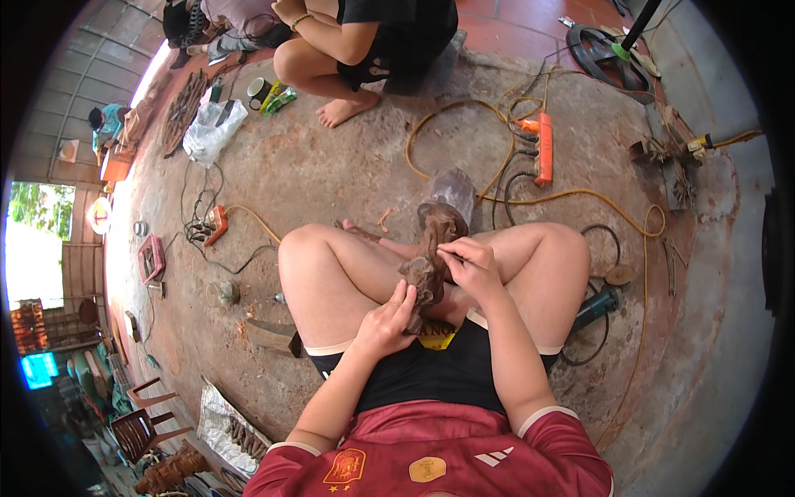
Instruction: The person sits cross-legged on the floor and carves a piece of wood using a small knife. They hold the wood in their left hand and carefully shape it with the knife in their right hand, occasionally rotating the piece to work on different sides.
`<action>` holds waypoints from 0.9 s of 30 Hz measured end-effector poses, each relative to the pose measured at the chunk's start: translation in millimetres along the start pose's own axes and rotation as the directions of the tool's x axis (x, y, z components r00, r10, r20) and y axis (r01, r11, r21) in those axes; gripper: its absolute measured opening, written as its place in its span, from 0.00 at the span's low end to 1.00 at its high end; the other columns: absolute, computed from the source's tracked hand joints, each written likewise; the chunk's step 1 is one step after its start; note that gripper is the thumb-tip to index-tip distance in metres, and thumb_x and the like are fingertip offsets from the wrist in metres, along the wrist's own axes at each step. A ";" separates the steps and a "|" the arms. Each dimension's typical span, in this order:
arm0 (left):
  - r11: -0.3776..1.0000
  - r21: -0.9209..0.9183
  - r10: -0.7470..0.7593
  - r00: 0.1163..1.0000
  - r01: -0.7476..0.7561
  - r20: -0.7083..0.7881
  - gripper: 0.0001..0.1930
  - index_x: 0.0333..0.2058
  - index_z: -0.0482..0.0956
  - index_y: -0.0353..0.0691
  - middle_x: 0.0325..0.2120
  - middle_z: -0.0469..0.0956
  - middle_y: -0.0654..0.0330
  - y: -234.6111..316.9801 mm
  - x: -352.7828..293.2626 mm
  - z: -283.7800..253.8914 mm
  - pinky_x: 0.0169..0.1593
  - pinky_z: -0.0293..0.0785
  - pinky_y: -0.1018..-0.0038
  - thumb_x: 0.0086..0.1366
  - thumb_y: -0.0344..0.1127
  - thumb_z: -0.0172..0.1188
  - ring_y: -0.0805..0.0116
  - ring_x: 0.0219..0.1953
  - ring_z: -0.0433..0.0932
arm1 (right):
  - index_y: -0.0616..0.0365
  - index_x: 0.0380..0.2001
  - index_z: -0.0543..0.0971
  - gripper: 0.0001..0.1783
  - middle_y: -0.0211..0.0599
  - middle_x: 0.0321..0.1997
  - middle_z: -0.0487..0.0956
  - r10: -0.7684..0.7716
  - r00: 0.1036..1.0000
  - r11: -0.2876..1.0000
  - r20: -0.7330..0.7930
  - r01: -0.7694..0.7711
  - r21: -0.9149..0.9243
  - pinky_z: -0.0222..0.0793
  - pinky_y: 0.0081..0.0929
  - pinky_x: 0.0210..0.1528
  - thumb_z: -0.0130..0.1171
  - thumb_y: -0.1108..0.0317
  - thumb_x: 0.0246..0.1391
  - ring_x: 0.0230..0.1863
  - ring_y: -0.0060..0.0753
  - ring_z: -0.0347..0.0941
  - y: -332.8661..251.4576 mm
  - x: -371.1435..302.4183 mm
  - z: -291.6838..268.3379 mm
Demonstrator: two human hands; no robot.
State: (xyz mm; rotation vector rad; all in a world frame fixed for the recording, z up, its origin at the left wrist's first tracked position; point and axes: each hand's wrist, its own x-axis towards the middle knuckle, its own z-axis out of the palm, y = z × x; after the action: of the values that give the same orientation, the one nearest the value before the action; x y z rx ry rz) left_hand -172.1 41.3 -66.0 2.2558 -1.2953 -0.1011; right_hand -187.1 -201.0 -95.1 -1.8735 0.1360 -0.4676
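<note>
Seated low on the concrete floor [356, 186], knees spread. Held at centre of frame, between the bare thighs: a carved wooden piece [426, 277], set lengthwise with one end toward the lap and the other pointing away, probably so as to be steadied by legs as well as hands. Gripped near its lower end by the left hand [387, 325], fingers nearly straight and lying along the wood, partly closed round it, likely to keep it from rolling. Closed to a pinch, higher up on its right side: the right hand [470, 265], apparently on a thin dark stick [456, 258]; too small to tell its kind. Brown, knobbly, waisted in the middle, flaring at the far end, with a rough, dull surface. Just beyond that end, a crumpled clear plastic bag [454, 192]; cannot tell whether touching. Off to upper right, an orange power strip [543, 149] of smooth hard plastic, plugs in, perhaps set within reach of the teal power tool [598, 306] beside the right thigh. Looped across the floor nearby, a yellow cord [580, 192], round and pliable. At lower left, a wooden block [273, 337], squared and pale-sided; above it, a squat glass jar [222, 292].
</note>
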 end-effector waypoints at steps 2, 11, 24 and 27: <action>1.000 0.004 -0.009 1.000 0.009 0.005 0.51 0.63 0.65 0.27 0.58 0.70 0.31 -0.1 -1.0 0.9 0.41 0.83 0.65 0.36 0.32 0.75 0.51 0.41 0.85 | 0.62 0.33 0.85 0.05 0.43 0.29 0.83 -0.021 0.998 1.000 -0.064 0.021 -0.006 0.73 0.27 0.31 0.69 0.77 0.50 0.29 0.38 0.80 3.7 7.0 3.2; 1.000 0.020 0.009 1.000 -0.009 0.002 0.51 0.63 0.65 0.27 0.58 0.70 0.30 -0.3 -1.1 2.1 0.41 0.83 0.65 0.37 0.33 0.75 0.51 0.41 0.85 | 0.62 0.34 0.85 0.06 0.41 0.30 0.83 0.039 0.999 0.999 0.005 -0.039 0.000 0.73 0.26 0.32 0.69 0.76 0.50 0.31 0.35 0.80 2.2 6.4 -2.9; 1.000 -0.020 0.003 1.000 -0.003 0.017 0.50 0.63 0.64 0.28 0.60 0.68 0.31 -1.4 -0.9 -0.1 0.43 0.83 0.64 0.37 0.30 0.75 0.48 0.44 0.84 | 0.63 0.33 0.85 0.06 0.42 0.31 0.84 0.040 0.999 0.999 -0.009 -0.040 0.000 0.74 0.26 0.35 0.70 0.75 0.50 0.31 0.36 0.81 7.0 14.5 -8.8; 1.000 -0.009 0.008 1.000 -0.008 0.023 0.50 0.63 0.65 0.27 0.60 0.68 0.31 -1.3 -0.1 -2.0 0.44 0.83 0.64 0.37 0.29 0.74 0.48 0.45 0.84 | 0.62 0.34 0.85 0.07 0.39 0.33 0.84 0.181 0.983 0.980 -0.028 -0.178 0.086 0.74 0.24 0.37 0.70 0.74 0.51 0.33 0.30 0.80 12.1 15.8 -12.1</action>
State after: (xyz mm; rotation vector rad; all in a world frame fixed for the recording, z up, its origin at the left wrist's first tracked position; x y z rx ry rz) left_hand -170.5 42.8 -65.0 2.2477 -1.3134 -0.1304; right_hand -175.8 -220.9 -99.0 -1.7531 0.3024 -0.3767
